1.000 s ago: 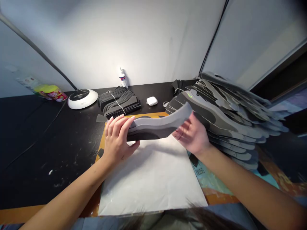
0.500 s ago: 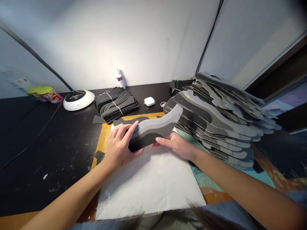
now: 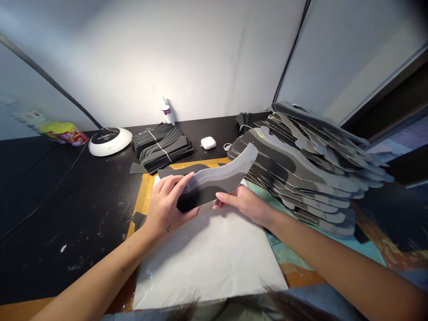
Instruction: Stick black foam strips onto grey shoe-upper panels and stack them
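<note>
A curved grey and black panel (image 3: 222, 178) is held tilted above a white sheet (image 3: 214, 258). My left hand (image 3: 170, 200) grips its left end, fingers over the top edge and thumb at the bottom. With thumb in front and fingers behind, my right hand (image 3: 240, 200) pinches its lower edge toward the right. Another dark curved piece (image 3: 183, 170) lies behind the panel, partly hidden. Many similar grey panels (image 3: 301, 174) are piled on the right. Bundles of dark pieces (image 3: 163, 147), tied with white string, lie behind my left hand.
A white lamp base (image 3: 110, 141) stands at the back left, near a yellow and red package (image 3: 68, 133). A small bottle (image 3: 167, 111) stands by the wall, and a white case (image 3: 208, 142) lies on the black table (image 3: 90, 196).
The panel's right end has shifted slightly to the right and its grey bands look a little different in angle. Both hands keep their hold, nearly in place.
</note>
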Action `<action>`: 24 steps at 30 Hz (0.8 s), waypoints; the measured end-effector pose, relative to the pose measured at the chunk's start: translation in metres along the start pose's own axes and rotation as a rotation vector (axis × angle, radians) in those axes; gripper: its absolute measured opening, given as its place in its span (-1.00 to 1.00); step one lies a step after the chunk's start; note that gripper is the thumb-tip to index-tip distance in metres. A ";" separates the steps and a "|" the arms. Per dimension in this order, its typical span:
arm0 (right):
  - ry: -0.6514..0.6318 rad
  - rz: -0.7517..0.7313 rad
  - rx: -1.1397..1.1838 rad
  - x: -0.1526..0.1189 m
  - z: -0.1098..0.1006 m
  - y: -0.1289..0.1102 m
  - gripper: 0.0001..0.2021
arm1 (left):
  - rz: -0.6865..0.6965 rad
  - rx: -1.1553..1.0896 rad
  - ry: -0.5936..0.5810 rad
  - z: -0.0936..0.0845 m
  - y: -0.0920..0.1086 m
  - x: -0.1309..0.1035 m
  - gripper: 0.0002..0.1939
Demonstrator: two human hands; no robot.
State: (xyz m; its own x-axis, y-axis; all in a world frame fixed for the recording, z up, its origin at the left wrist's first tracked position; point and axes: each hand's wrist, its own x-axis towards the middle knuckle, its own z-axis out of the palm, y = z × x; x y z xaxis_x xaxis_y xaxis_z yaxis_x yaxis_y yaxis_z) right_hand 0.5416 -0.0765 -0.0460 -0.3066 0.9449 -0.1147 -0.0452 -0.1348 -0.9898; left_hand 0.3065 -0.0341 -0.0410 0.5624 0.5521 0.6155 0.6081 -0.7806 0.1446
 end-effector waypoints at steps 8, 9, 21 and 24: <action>-0.102 -0.075 0.041 0.002 -0.001 0.005 -0.50 | -0.034 -0.076 -0.044 0.000 -0.003 -0.003 -0.29; -0.102 -0.065 0.035 0.001 -0.001 0.005 -0.51 | -0.020 -0.079 -0.032 0.000 -0.004 -0.002 -0.32; -0.044 -0.333 -0.277 -0.007 -0.011 -0.004 -0.29 | -0.008 -0.202 -0.103 0.005 0.000 -0.005 0.03; -0.095 -0.325 -0.368 -0.011 -0.009 -0.008 -0.25 | -0.045 -0.228 -0.096 0.005 0.000 -0.005 0.10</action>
State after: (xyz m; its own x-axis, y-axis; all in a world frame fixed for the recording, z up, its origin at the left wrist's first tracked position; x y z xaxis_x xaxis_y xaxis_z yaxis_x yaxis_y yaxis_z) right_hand 0.5541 -0.0834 -0.0372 -0.4180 0.8870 0.1961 0.1808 0.2928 -0.9389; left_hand 0.3064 -0.0356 -0.0485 0.5952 0.6046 0.5293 0.4975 -0.7945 0.3482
